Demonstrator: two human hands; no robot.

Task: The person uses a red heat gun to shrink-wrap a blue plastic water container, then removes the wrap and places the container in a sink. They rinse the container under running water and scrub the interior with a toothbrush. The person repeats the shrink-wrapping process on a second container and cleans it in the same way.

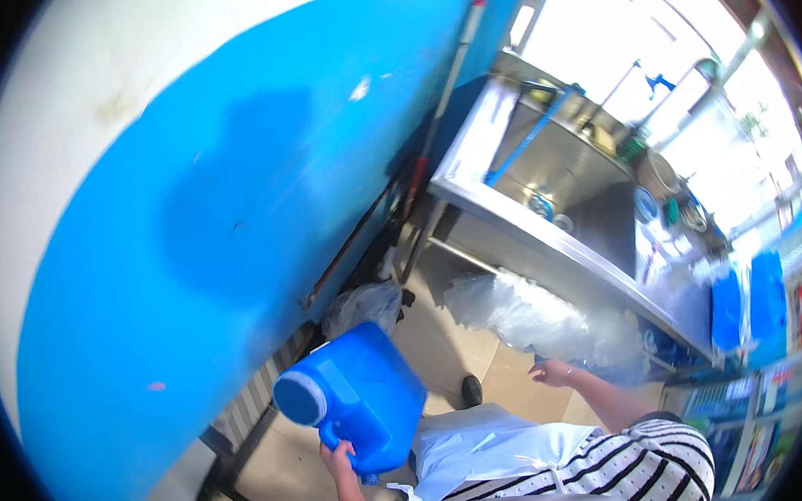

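A big blue plastic jug [373, 390] with a wide, pale-rimmed round cap [300, 398] hangs tilted in front of me, left of my apron. My left hand [337, 458] is closed round its moulded handle. Off to the right, my right hand [550, 373] reaches out low over the floor, beside clear plastic bags [552, 310]. Its fingers point left and look partly spread, with no object clearly in them. A bit of blue shows close to the fingertips, too small to name.
A steel sink [591, 198] on legs runs along the right, with bags under it. Against the blue wall [158, 173] leans a long pole [446, 92]. A bag [363, 308] lies at the wall's foot. Shelves [751, 413] stand at the lower right.
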